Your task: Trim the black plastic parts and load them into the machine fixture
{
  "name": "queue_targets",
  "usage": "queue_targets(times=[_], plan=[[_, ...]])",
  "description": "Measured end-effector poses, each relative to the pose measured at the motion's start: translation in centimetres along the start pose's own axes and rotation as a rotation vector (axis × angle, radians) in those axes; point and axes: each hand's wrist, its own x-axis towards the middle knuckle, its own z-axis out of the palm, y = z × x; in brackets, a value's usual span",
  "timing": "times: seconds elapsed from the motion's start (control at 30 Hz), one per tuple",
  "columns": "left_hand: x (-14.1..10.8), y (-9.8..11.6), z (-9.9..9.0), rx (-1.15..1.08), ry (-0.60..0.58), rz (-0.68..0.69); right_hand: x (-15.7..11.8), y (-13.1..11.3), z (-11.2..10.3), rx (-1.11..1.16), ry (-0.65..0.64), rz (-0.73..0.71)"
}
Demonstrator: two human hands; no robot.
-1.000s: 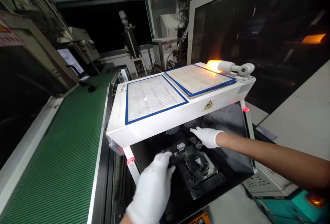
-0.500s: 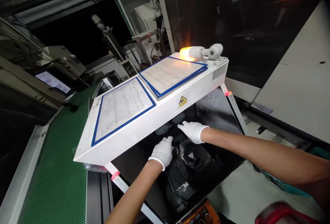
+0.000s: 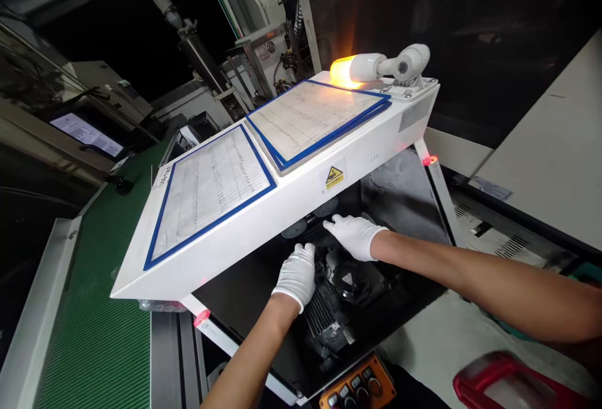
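Head view: left hand [image 3: 296, 276] and right hand [image 3: 355, 236] angle inward below the white cover [image 3: 277, 211]; both grips unclear.

Gloved left hand [image 3: 295, 276] and right hand [image 3: 356, 237] near dark machinery [image 3: 348, 280], blue-edged sheets [image 3: 211, 191] on white cover [image 3: 282, 203] above

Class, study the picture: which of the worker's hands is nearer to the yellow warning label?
Right. The right hand is just below the yellow warning label in the view; the left hand is lower and farther left.
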Motion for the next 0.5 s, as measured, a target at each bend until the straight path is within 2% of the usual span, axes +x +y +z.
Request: queue_targets(times=[0.3,0.5], plan=[[-0.2,0.0,0.7,-0.052,0.112,-0.005,0.0,0.1,1.6,-0.052,0.149,-0.024],[0.0,0.6,0.8,-0.269,0.151,0.015,-1.4,-0.5,2.8,-0.066,0.282,-0.044]])
